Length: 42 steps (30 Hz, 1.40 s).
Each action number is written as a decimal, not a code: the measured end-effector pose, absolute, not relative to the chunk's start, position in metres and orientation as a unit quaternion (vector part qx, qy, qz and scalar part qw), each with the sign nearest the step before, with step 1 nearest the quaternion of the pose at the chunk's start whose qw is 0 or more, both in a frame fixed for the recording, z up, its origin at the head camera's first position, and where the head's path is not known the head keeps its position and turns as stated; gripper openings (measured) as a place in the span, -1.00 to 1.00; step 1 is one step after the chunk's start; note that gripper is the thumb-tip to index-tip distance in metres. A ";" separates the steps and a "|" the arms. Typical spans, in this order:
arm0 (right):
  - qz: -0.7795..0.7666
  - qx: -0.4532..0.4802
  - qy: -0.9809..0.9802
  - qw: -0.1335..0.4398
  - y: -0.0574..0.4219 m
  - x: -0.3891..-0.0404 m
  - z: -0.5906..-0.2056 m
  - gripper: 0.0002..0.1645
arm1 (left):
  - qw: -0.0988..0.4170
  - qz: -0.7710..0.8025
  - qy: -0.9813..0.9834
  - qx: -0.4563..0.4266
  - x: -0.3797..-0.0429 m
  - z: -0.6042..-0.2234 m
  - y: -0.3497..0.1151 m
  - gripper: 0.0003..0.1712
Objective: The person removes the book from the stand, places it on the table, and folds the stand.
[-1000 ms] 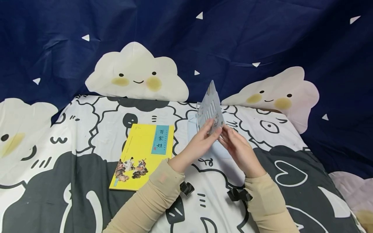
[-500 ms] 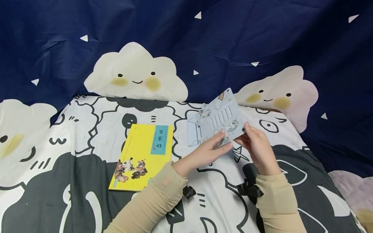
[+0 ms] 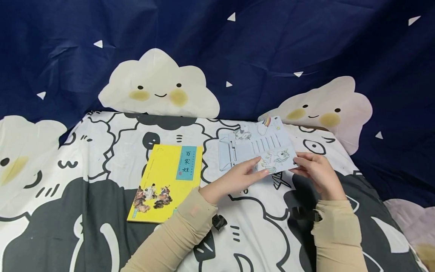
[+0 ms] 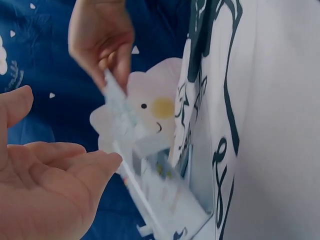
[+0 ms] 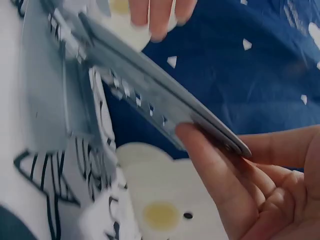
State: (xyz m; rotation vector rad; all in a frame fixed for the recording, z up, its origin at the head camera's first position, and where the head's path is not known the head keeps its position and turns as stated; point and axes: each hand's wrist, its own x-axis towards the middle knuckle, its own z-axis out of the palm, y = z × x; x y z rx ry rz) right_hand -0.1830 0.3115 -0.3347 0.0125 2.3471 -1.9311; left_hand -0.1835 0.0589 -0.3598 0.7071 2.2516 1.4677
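Observation:
A pale blue folding book stand (image 3: 246, 148) with unicorn and rainbow prints lies partly unfolded on the bedding, its slotted panel tilted up to the right. My right hand (image 3: 317, 173) pinches the panel's near right corner, thumb and fingers on opposite faces in the right wrist view. My left hand (image 3: 236, 179) is at the stand's near side, fingers extended; in the left wrist view its fingertips (image 4: 112, 160) are close to the panel edge, and contact is unclear. The panel's underside (image 5: 165, 97) shows in the right wrist view. A wire bracket (image 3: 225, 153) stands along its left part.
Left of the stand, a yellow book (image 3: 159, 162) with a blue title label lies flat. Sheep-patterned bedding (image 3: 102, 151) covers the surface. Behind it hangs dark blue fabric (image 3: 190, 30) printed with clouds.
My right hand has swung the stand's panel from nearly upright, over to the right and down. The left hand has stayed nearly in place beside it. The yellow book has not moved.

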 end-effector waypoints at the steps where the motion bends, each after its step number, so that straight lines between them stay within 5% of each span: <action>1: -0.630 0.005 0.774 0.059 0.315 -0.184 -0.337 -0.33 | 0.179 0.520 0.798 0.247 -0.185 -0.360 0.057 -0.23; 15: -0.568 0.049 0.806 0.160 0.341 -0.192 -0.365 -0.34 | 0.099 0.540 0.827 0.123 -0.204 -0.373 0.038 -0.15; 27: -0.552 0.065 0.806 0.204 0.350 -0.196 -0.386 -0.46 | 0.145 0.533 0.833 0.040 -0.210 -0.388 0.039 -0.02; 42: -0.604 0.063 0.760 0.232 0.364 -0.197 -0.400 -0.32 | 0.164 0.360 0.913 0.095 -0.195 -0.389 0.053 0.06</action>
